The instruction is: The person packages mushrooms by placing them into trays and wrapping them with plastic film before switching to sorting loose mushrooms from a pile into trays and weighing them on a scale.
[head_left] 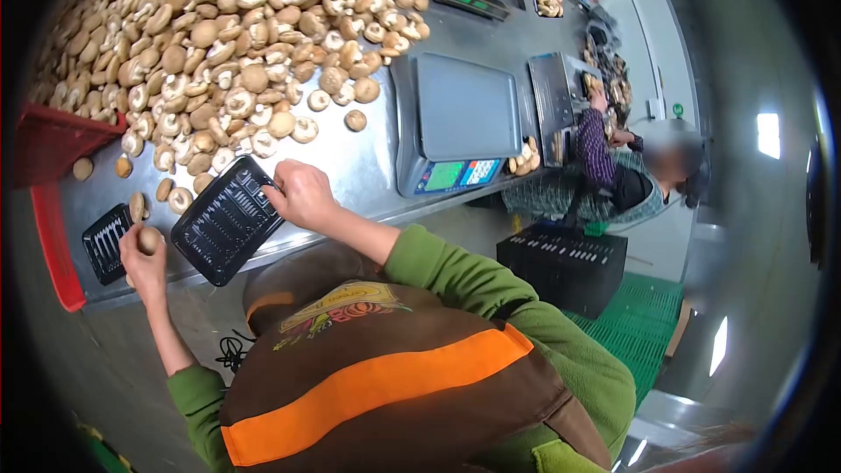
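My right hand (304, 199) pinches the edge of an empty black plastic tray (226, 223), which is tilted over the table's front edge. A brown-capped mushroom (150, 239) sits in the closed fingers of my left hand (143, 264). Just behind that hand lies a second black tray (106, 245), ribbed like the first, and another mushroom (137, 207) is close by its fingertips. Beyond both hands spreads a large heap of mushrooms (203, 33), with loose ones reaching down near the tray in my right hand.
A digital scale (466, 114) with a grey platform stands to the right on the metal table (372, 175). Red crates (54, 241) border the left end. Farther right, a person in a purple sleeve (597, 147) works at another scale (552, 101). A black crate (561, 267) stands below.
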